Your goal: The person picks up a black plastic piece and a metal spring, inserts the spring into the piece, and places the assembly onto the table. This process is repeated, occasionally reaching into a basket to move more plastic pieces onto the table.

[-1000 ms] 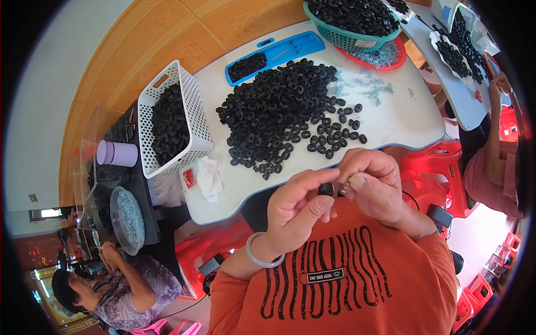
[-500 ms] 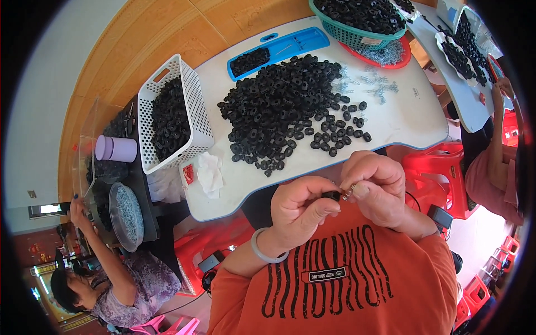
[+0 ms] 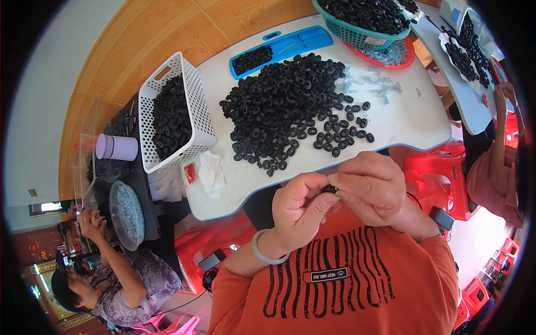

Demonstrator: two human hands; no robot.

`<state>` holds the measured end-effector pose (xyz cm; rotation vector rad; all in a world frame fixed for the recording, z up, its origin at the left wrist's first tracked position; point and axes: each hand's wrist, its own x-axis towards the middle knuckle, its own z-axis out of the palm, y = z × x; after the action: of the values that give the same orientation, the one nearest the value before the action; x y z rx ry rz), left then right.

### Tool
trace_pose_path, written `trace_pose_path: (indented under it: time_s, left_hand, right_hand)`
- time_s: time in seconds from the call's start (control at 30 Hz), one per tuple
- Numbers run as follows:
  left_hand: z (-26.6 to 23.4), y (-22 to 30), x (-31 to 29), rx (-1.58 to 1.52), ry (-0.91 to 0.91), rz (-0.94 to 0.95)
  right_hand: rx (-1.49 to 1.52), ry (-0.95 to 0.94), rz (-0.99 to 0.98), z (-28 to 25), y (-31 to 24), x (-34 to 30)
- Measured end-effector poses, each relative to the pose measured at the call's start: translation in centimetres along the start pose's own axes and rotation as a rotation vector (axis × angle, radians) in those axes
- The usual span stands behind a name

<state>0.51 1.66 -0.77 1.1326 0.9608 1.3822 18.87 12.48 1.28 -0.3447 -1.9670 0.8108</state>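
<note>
In front of my chest, both hands meet over a small black plastic part point(image 3: 330, 188), which looks like a cord-lock piece. My left hand point(image 3: 301, 209) pinches it between thumb and curled fingers, and a pale bangle circles that wrist. My right hand point(image 3: 371, 187) has its fingertips pressed together against the part's end; whatever they grip is hidden. Beyond my hands, a large heap of black cord-lock pieces point(image 3: 279, 103) covers the middle of the white table point(image 3: 413, 125). Several loose oval ones lie at its right edge, near a scatter of small metal springs point(image 3: 379, 86).
A white perforated basket point(image 3: 202, 120) of black parts stands left, beside a crumpled tissue point(image 3: 211, 173). Behind the heap lies a blue tray point(image 3: 307, 40). A green basket point(image 3: 363, 39) rests over a red basin point(image 3: 412, 56) of springs. Other people work at left and right.
My right hand has closed in on the black part in my left hand; the coil spring seen at its fingertips is now hidden. The person at left has brought their hands together.
</note>
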Motion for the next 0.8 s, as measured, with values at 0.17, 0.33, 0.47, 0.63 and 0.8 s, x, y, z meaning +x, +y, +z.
trace_pose_path:
  time_s: [0.17,0.33,0.47,0.63,0.8]
  left_hand:
    - [-0.5,0.0,-0.3,-0.071,0.062,-0.080]
    - [-0.8,-0.3,-0.5,-0.138,0.074,-0.080]
    - [-0.7,0.5,-0.3,-0.132,0.096,-0.053]
    - [-1.5,0.8,-1.2,-0.124,0.143,-0.058]
    - [-1.8,2.2,-0.4,-0.085,0.139,-0.070]
  right_hand:
    - [-0.223,-0.195,-0.047,-0.4,0.3,0.1]
    - [-0.089,-0.214,-0.015,-0.9,2.8,1.0]
    - [-0.102,-0.078,0.350,-0.4,10.7,3.5]
    - [-0.384,-0.113,0.272,4.0,24.1,11.5]
    - [-0.648,-0.442,0.537,9.9,34.1,19.6]
